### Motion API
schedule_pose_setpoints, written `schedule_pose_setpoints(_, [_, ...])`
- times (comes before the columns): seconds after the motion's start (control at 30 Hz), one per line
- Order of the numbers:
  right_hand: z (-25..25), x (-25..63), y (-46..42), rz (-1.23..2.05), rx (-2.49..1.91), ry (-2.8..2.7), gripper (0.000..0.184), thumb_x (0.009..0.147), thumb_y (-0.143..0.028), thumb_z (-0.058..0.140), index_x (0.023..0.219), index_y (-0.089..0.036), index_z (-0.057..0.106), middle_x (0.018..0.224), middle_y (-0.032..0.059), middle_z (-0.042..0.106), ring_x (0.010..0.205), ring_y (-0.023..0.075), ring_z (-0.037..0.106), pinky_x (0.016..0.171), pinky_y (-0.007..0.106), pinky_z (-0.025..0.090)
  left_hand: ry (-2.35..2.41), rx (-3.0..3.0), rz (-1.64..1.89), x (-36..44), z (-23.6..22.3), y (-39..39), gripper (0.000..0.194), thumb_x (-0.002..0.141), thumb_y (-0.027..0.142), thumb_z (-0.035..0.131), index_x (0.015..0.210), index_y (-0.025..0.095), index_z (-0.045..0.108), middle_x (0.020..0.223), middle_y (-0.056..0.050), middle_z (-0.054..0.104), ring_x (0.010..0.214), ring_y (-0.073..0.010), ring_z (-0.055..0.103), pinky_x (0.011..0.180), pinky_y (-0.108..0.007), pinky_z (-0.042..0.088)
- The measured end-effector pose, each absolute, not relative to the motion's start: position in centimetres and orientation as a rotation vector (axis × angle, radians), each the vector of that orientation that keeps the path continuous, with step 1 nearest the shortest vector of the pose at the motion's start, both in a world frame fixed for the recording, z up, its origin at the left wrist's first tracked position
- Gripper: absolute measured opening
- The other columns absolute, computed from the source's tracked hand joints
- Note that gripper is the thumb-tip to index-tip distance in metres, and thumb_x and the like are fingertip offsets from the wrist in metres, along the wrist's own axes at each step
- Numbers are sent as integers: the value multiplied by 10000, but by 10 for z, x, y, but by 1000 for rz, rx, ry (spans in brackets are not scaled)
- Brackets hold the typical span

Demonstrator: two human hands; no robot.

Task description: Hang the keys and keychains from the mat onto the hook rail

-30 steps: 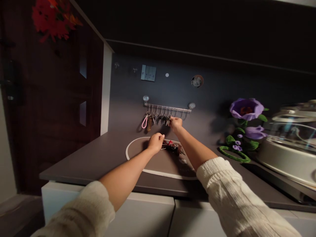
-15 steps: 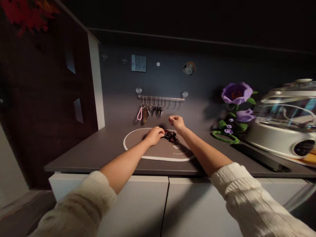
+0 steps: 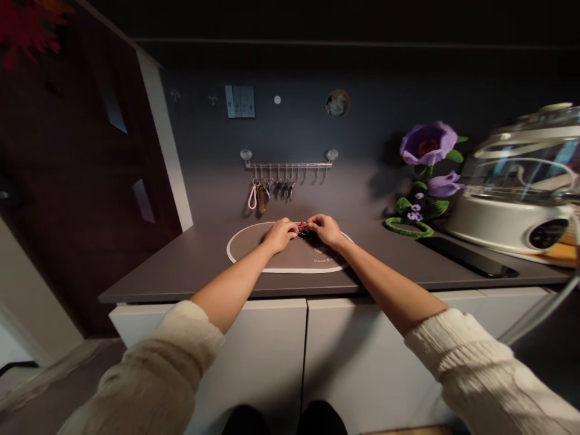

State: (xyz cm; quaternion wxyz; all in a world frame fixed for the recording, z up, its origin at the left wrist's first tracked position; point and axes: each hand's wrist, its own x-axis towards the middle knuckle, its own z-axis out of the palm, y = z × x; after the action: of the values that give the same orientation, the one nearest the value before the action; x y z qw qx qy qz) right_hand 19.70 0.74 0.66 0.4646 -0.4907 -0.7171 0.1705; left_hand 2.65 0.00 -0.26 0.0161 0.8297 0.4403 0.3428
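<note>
My left hand [image 3: 281, 234] is closed in a pinch at the left side of a small dark and red bunch of keys [image 3: 302, 229]. From the right, my right hand [image 3: 325, 229] meets the same bunch with thumb and fingers pressed together. My fingers cover much of the bunch, so single keys are hard to make out. Both hands are over an oval brown mat [image 3: 254, 251] with a white border. Behind them, a clear hook rail [image 3: 290, 165] on the wall carries several hanging keys [image 3: 285, 190], a pink loop [image 3: 252, 197] and a brown fob [image 3: 261, 199].
Purple artificial flowers [image 3: 428, 145] with a green ring base [image 3: 408, 227] stand to the right. Beside them are a black phone-like slab [image 3: 469, 257] and a white appliance [image 3: 507, 211] with a clear upper part. White cabinet doors [image 3: 254, 362] are below the counter [image 3: 181, 275].
My right hand has come down from above the mat to the bunch beside my left hand. The bunch is now more covered. The view has tilted downward.
</note>
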Motion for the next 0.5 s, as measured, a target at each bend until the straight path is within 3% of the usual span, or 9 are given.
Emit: schedule_pose_setpoints(0.5, [13, 198, -7, 237, -1365, -1911, 140, 697, -166, 593, 831, -160, 632, 758, 10, 656, 651, 95, 545, 613, 190, 383, 1531, 2890, 827, 26, -5, 8, 203, 775, 207, 544, 910, 258, 688, 891, -47, 548, 895, -169, 491, 770, -275, 399])
